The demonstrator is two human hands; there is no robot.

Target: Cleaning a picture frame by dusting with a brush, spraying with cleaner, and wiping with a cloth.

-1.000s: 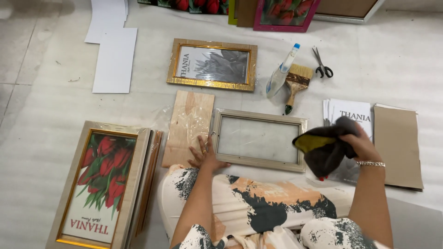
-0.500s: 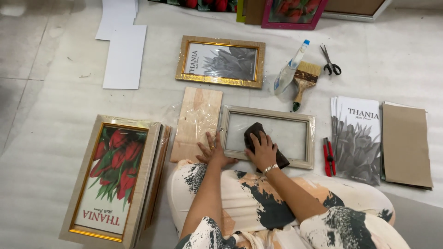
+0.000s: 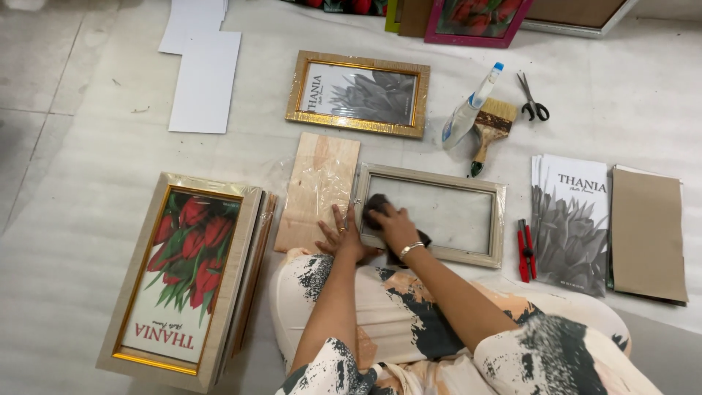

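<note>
On the empty frame's glass, right hand gripping dark cloth.

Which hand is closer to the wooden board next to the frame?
Left. The left hand lies at the right edge of the wooden board, at the frame's left side. The right hand is farther away, pressing a dark cloth on the frame's glass.

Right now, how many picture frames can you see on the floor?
At least 5: pale empty frame under the hands, gold frame above it, tulip-print frame atop a stack at left hiding more, pink frame and another cut off at top.
</note>
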